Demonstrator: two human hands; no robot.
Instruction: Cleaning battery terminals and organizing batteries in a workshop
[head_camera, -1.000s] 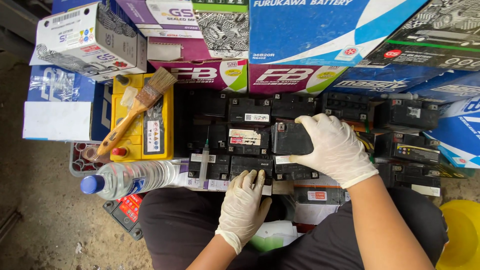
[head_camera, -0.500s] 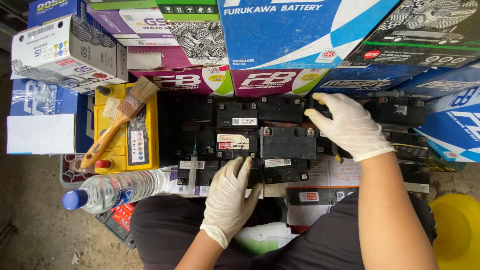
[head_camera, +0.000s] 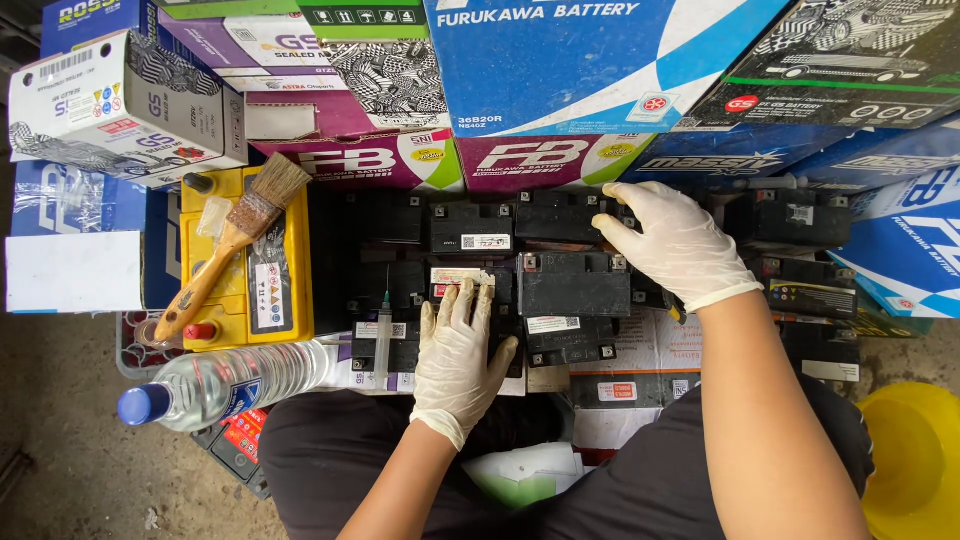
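Observation:
Several small black batteries lie in rows in front of me. My left hand, in a white glove, lies flat with its fingers spread on a battery in the near row, its fingertips touching a battery with a torn label. My right hand, also gloved, rests curled over a black battery in the back row, to the right of the middle; the grip itself is hidden under the glove. A syringe lies on the batteries left of my left hand.
A yellow battery with a paintbrush across it sits at the left. A clear plastic bottle with a blue cap lies by my knee. Stacked cardboard battery boxes wall the back. A yellow bucket stands at lower right.
My right hand let go of the middle battery, set it down and moved up and right onto the back row. My left hand slid forward onto the labelled battery.

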